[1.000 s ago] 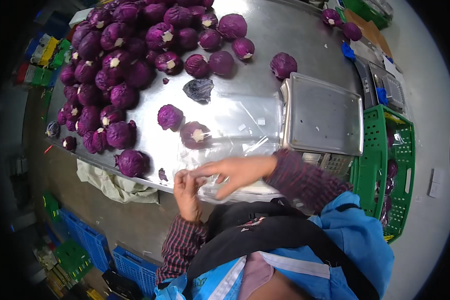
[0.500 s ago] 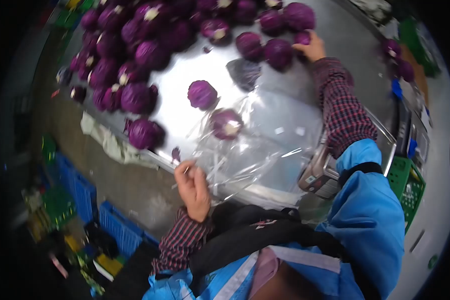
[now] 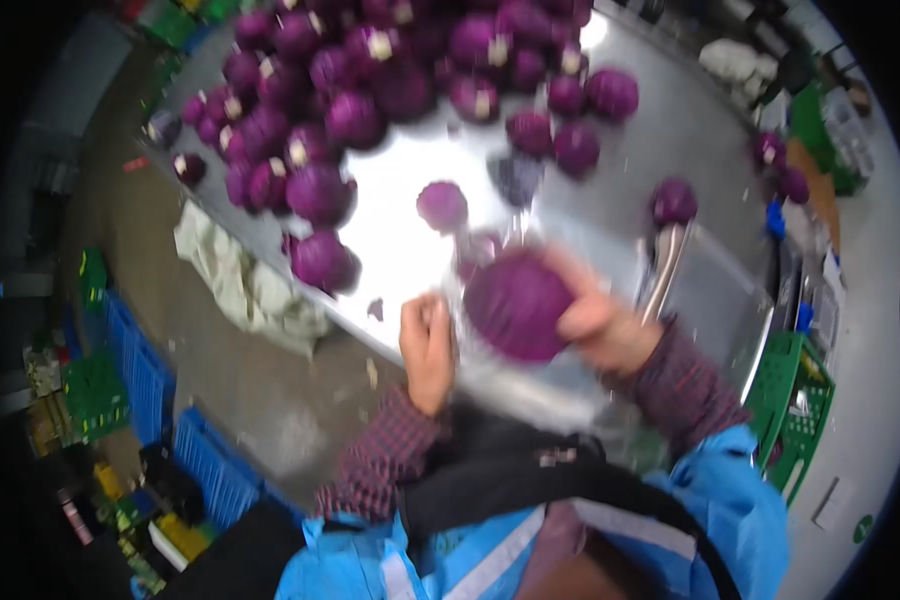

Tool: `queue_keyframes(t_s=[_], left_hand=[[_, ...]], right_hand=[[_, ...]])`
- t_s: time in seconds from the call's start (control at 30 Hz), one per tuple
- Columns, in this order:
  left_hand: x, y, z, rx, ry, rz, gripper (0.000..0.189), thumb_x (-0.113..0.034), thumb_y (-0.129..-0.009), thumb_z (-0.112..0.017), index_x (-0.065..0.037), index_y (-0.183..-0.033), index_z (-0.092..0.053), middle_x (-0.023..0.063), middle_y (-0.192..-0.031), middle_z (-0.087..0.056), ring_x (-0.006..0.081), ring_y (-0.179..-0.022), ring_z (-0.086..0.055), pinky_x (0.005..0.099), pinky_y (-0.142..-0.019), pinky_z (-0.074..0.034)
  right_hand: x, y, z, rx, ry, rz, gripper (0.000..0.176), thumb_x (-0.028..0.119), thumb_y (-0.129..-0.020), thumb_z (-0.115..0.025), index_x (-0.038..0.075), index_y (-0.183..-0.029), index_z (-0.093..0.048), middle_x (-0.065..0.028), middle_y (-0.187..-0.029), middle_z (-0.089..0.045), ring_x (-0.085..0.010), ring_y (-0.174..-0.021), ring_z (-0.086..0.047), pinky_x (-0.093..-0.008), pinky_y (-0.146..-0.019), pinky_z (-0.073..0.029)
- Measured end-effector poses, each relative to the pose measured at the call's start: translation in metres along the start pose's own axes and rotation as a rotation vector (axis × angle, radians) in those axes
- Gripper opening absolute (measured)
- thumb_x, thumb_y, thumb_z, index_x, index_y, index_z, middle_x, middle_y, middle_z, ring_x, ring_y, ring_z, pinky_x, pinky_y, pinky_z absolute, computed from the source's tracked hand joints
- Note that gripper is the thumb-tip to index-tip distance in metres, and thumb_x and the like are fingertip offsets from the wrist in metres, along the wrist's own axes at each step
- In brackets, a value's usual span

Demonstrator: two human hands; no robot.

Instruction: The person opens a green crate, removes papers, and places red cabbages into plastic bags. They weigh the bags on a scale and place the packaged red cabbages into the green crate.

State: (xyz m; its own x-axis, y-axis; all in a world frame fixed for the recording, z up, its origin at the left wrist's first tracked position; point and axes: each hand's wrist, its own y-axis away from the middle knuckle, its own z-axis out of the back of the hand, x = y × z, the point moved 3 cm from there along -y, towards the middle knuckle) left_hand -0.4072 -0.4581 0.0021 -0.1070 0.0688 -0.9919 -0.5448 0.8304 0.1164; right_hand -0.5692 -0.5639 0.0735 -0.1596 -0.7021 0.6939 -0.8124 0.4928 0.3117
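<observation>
Right hand [image 3: 595,325] grips a red cabbage [image 3: 518,305], held above the near edge of the steel table [image 3: 670,130]. Left hand [image 3: 428,345] sits just beside it, fingers closed on a clear plastic bag [image 3: 460,320], blurred. Cabbage pile [image 3: 370,70] lies well apart at the table's far side.

Fisheye view: black vignette around the frame, edges bent. Whole frame is motion-blurred, near cabbage [image 3: 518,305] smeared worst. Light from overhead throws white glare on the steel counter [image 3: 395,235]. Floor [image 3: 270,400] at left is dim, crates [image 3: 150,380] barely readable.
</observation>
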Motion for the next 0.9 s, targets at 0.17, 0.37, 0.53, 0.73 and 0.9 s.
queue_keyframes(t_s=[0.17, 0.37, 0.53, 0.73, 0.9], left_hand=[[0.021, 0.011, 0.016, -0.097, -0.12, -0.097, 0.017, -0.016, -0.098, -0.05, 0.0, -0.1, -0.055, 0.0066, -0.075, -0.058, 0.0134, -0.063, -0.052, 0.0291, -0.058, -0.044], [0.018, 0.005, 0.021, -0.031, -0.156, -0.245, 0.016, -0.015, -0.097, -0.051, 0.0, -0.1, -0.055, 0.0084, -0.07, -0.06, 0.0145, -0.061, -0.059, 0.028, -0.057, -0.046], [0.02, 0.022, 0.024, 0.114, -0.183, -0.187, 0.016, -0.016, -0.095, -0.052, -0.002, -0.102, -0.056, 0.0191, -0.075, -0.061, 0.0333, -0.068, -0.064, 0.0378, -0.06, -0.048], [0.054, 0.014, 0.086, -0.002, 0.074, -0.089, 0.013, -0.013, -0.097, -0.052, 0.0, -0.101, -0.055, -0.0022, -0.069, -0.051, 0.0037, -0.064, -0.044, 0.0224, -0.055, -0.037], [0.08, 0.032, 0.119, 0.284, 0.285, 0.415, 0.013, -0.008, -0.092, -0.061, -0.002, -0.099, -0.051, -0.0006, -0.067, -0.052, 0.0058, -0.053, -0.049, 0.0254, -0.051, -0.05]], right_hand=[[-0.098, -0.035, 0.016, -0.271, 0.102, -0.082, 0.063, 0.01, -0.081, -0.066, 0.012, -0.137, -0.037, -0.0074, -0.117, -0.055, -0.0173, -0.098, -0.06, -0.032, -0.079, -0.054], [-0.123, -0.059, 0.013, -0.192, 0.759, 0.252, 0.077, 0.014, -0.079, -0.071, 0.003, -0.14, -0.026, -0.0179, -0.134, -0.041, -0.0288, -0.121, -0.048, -0.0367, -0.101, -0.041], [-0.135, -0.074, 0.012, -0.482, 1.301, 0.119, 0.079, 0.022, -0.073, -0.075, -0.001, -0.134, -0.03, -0.0247, -0.13, -0.044, -0.0416, -0.127, -0.038, -0.046, -0.102, -0.036], [-0.085, -0.065, -0.034, -0.612, 1.942, 0.525, 0.076, 0.043, -0.065, -0.079, 0.003, -0.122, -0.048, -0.0174, -0.116, -0.054, -0.0347, -0.113, -0.051, -0.0515, -0.094, -0.036], [-0.089, -0.013, -0.049, -0.351, 1.933, 0.488, 0.073, 0.051, -0.072, -0.073, 0.008, -0.126, -0.05, -0.0109, -0.104, -0.063, -0.0271, -0.103, -0.058, -0.0579, -0.105, -0.023]])
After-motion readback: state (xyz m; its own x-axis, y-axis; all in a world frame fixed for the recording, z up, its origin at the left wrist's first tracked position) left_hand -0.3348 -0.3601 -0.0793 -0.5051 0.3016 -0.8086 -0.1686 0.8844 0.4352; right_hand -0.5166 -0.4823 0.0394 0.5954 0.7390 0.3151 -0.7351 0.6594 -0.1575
